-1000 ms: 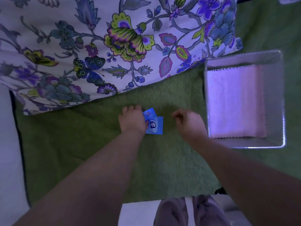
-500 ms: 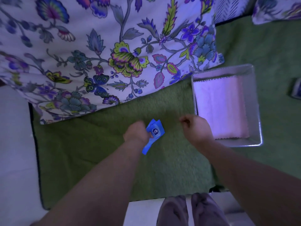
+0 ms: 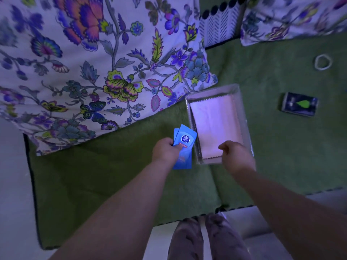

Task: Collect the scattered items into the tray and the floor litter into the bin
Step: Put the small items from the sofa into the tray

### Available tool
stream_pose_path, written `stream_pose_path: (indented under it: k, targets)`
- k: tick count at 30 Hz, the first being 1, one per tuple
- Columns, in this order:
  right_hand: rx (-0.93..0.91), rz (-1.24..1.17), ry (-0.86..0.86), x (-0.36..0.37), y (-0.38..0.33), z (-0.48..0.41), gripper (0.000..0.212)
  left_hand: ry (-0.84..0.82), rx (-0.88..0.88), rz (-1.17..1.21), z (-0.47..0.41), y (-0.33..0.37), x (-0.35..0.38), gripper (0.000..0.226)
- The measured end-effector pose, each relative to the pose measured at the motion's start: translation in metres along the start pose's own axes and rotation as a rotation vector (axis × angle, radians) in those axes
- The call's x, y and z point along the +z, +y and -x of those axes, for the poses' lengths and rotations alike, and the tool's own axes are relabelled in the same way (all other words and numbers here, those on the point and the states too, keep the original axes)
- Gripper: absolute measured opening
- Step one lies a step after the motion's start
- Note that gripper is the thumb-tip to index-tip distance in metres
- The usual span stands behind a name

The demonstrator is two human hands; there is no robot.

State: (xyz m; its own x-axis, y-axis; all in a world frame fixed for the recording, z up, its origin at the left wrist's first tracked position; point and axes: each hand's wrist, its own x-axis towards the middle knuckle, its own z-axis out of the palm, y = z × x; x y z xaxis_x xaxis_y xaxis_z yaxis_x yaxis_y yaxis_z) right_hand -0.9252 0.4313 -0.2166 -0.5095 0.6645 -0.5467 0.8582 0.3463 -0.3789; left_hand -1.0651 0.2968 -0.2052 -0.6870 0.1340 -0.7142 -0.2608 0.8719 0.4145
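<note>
- Your left hand (image 3: 165, 150) is closed around two flat blue packets (image 3: 183, 147), thumb on the front face and the other fingers curled behind; the packets overlap, one fanned slightly behind the other.
- The front packet carries a round dark-blue badge with a white emblem and the word "Vinda" under it, and a small red strip just below that; the strip's lettering is too small to read.
- The packets' long axis runs roughly away from you and toward you, leaning a little right at the far end. The far corners sit just beside the near-left wall of the tray, and the near ends hang below your wrist over the green fuzzy blanket (image 3: 112, 175).
- The shallow rectangular silvery tray (image 3: 244, 121) lies on the blanket with its long side running away from you. All that shows inside it is a pale pink cloth liner with a pinked near edge.
- Your right hand (image 3: 235, 156) hovers over the tray's near-right corner, fingers curled loosely inward; nothing shows in it.
- Right of the tray, well apart, a dark rectangular box with a green leaf mark (image 3: 300, 104) lies flat on the blanket; its print is blurred.
- Farther away, a thin pale ring-shaped band (image 3: 322, 62) lies on the blanket.
- A floral-print quilt (image 3: 84, 62) covers the far left, its edge touching the tray's far-left corner.
</note>
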Motion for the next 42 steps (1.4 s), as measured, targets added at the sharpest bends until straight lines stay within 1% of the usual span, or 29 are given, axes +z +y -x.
stream_pose_path:
  k: [5,8,10,13,15,17,22,29,34,37,42]
  targets:
    - [0.030,0.062,0.062,-0.020,0.035,-0.011,0.039,0.008,0.013,0.004,0.006,0.031,0.035,0.031]
    - [0.027,0.057,0.068,-0.026,0.050,-0.018,0.038,-0.004,0.016,-0.026,0.008,0.046,0.056,0.015]
    - [0.009,0.050,0.058,-0.026,0.054,-0.022,0.037,-0.002,-0.008,-0.151,0.007,0.050,0.062,0.023]
    - [0.005,0.037,0.046,-0.028,0.060,-0.026,0.037,0.055,-0.068,-0.323,0.008,0.050,0.063,0.031]
    - [0.016,0.028,0.045,-0.030,0.063,-0.026,0.038,0.063,-0.089,-0.367,0.011,0.050,0.061,0.033]
    - [0.026,0.050,0.041,-0.032,0.063,-0.026,0.040,0.034,-0.092,-0.395,0.011,0.050,0.059,0.032]
    - [0.051,0.078,-0.002,-0.035,0.060,-0.029,0.047,-0.035,-0.109,-0.373,0.008,0.054,0.062,0.026]
    - [0.123,0.045,-0.158,-0.024,0.064,-0.034,0.038,-0.091,-0.101,-0.336,0.005,0.044,0.078,0.028]
    - [0.202,0.023,-0.152,-0.027,0.067,-0.031,0.045,-0.131,-0.109,-0.364,0.003,0.043,0.080,0.024]
    - [0.263,0.035,-0.133,-0.035,0.072,-0.030,0.045,-0.149,-0.059,-0.410,0.006,0.051,0.078,0.025]
    - [0.295,0.004,-0.131,-0.057,0.080,-0.041,0.047,-0.103,-0.013,-0.425,0.009,0.082,0.085,0.024]
